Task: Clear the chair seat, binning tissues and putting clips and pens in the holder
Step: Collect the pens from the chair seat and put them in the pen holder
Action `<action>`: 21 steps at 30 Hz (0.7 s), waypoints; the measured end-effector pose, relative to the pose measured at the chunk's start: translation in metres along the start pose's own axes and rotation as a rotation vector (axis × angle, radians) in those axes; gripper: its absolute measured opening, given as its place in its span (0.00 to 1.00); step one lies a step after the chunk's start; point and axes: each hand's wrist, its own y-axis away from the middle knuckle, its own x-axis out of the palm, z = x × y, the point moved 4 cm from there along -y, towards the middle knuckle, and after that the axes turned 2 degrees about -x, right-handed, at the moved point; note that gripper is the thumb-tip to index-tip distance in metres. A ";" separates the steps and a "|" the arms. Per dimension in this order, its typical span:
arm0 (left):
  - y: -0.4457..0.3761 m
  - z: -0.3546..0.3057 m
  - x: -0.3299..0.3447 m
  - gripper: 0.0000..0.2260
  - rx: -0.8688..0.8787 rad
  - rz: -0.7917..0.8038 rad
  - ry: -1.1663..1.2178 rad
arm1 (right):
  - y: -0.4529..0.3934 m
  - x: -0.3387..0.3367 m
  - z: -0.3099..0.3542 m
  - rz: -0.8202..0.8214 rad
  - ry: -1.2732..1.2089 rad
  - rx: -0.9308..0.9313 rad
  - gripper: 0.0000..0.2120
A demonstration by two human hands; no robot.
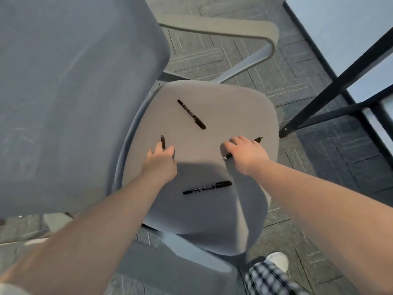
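Note:
A grey chair seat (234, 107) carries several black pens. One marker (191, 114) lies diagonally near the seat's far middle. Another marker (207, 187) lies across the near part, between my forearms. My left hand (162, 160) has its fingers pinched on a slim black pen (163, 141) at the seat's left edge. My right hand (246, 153) covers a fourth pen (258, 139) at the right edge; its tip and clip end stick out on either side of the hand. No tissues, clips or holder show.
The chair's grey backrest (74, 92) fills the left. A curved armrest (244, 28) stands beyond the seat, another below near my left arm. Black table legs (340, 86) slant at the right over grey carpet. My shoe (277, 261) is at the bottom right.

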 end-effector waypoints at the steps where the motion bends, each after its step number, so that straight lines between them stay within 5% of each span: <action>1: -0.004 0.001 0.004 0.11 -0.006 -0.029 0.014 | -0.004 0.005 -0.001 -0.009 0.017 0.008 0.23; 8: -0.031 -0.002 0.022 0.15 -0.034 -0.048 0.062 | -0.015 0.024 -0.001 -0.077 0.062 0.006 0.18; 12: -0.043 -0.008 0.018 0.14 -0.081 -0.006 0.022 | -0.012 0.023 0.014 -0.068 -0.183 -0.080 0.16; 18: -0.050 -0.022 0.010 0.15 -0.089 -0.031 0.054 | -0.009 0.022 0.051 0.048 -0.267 -0.223 0.14; 21: -0.052 -0.030 0.007 0.15 0.021 -0.083 0.083 | -0.010 0.025 0.064 0.151 -0.195 -0.309 0.21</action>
